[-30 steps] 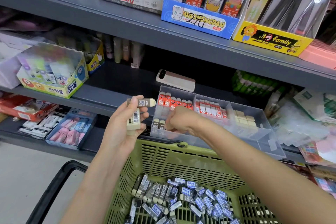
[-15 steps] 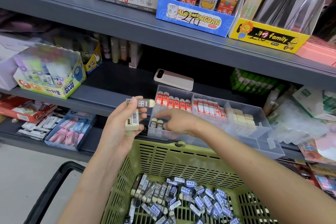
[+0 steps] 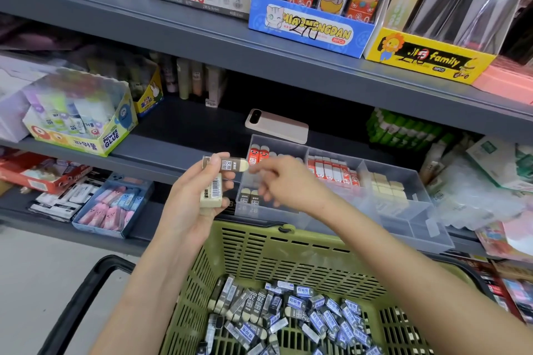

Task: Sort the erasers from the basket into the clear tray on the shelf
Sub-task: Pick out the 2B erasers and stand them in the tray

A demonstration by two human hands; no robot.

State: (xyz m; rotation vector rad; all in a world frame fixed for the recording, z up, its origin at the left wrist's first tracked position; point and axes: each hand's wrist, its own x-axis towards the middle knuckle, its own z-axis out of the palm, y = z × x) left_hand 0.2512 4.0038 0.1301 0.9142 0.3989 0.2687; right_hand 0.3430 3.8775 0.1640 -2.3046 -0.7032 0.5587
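- Left hand (image 3: 190, 204): fingers curled round two erasers (image 3: 212, 192), one upright against the palm and one lying crosswise under the thumb tip. They are held above the basket's far rim, just left of the tray.
- Right hand (image 3: 284, 181): over the tray's left compartment, with fingertips near the crosswise eraser's pale end. It is motion-blurred, so I cannot tell whether it pinches anything.
- Clear tray (image 3: 389, 228): on the shelf edge, divided into compartments.
  - Left compartment: an upright pair (image 3: 250, 196) of dark-sleeved erasers at the front and red erasers (image 3: 258, 154) at the back.
  - Middle compartment: a red-and-white row (image 3: 331, 171).
  - Right compartment: cream blocks (image 3: 386, 189).
- Green basket (image 3: 288, 256): below the tray, with an eraser heap (image 3: 291, 314) loose on its floor (grey and blue sleeves mixed).
- Phone (image 3: 277, 125): lies flat on the shelf behind the tray.
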